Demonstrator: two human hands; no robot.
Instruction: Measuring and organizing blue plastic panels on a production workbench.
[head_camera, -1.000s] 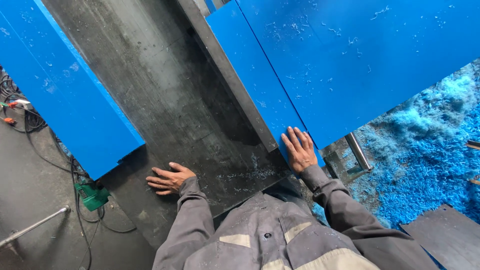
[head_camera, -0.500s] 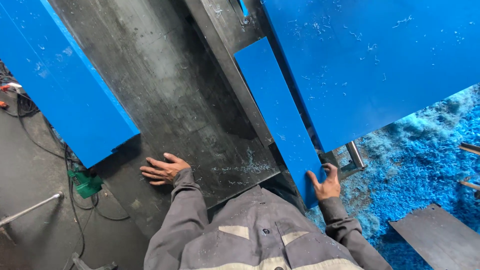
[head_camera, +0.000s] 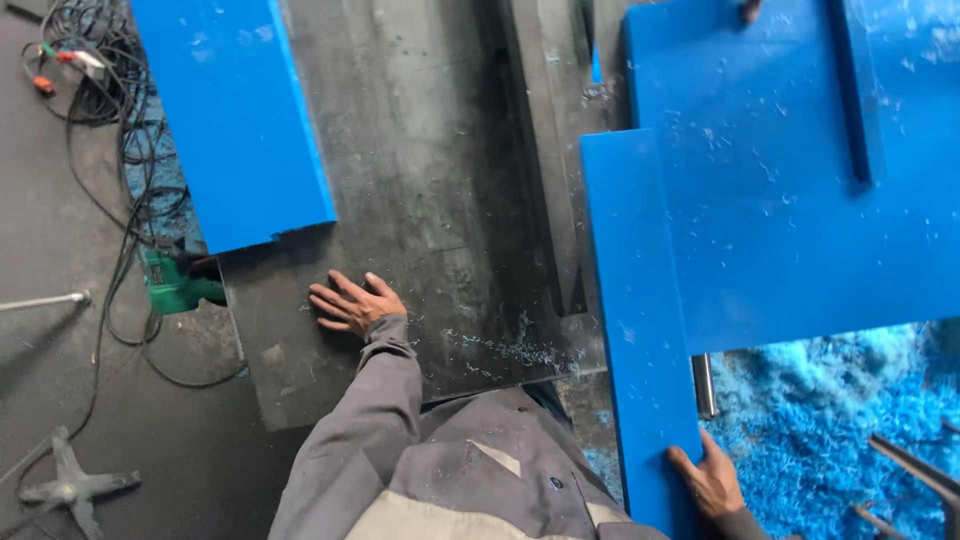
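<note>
Far left, loose black cables (head_camera: 95, 130) trail over the grey floor (head_camera: 60, 400), and a green power tool (head_camera: 170, 285) lies at the foot of the dark steel table (head_camera: 430, 180). A wide blue board (head_camera: 230, 110) rests on the table's left part, one corner hanging past the edge.

The left hand (head_camera: 355, 303) lies flat on the bare steel near the table's front edge, fingers spread, its grip apart and clamped on nothing. It looks like a bracing hand, and it does best staying planted there, weight over the palm, well apart from both boards.

Further right, blue shavings (head_camera: 500, 350) dust the steel near the corner. Grit of this kind can let a board skate, so any push should be slow and even.

The narrow blue strip (head_camera: 635, 320) runs lengthwise from mid-table out past the front edge, lying just beside, perhaps touching, the large blue sheet (head_camera: 800, 200) on its right. The right hand (head_camera: 712, 482) holds the strip's near end, fingers curled against its right edge; whether the thumb wraps underneath I cannot tell. Judging from the overhang, the strip needs guiding along its own length, kept parallel to the sheet, fingertips clear of the seam between them. A heap of blue swarf (head_camera: 850, 420) covers the floor at right.
</note>
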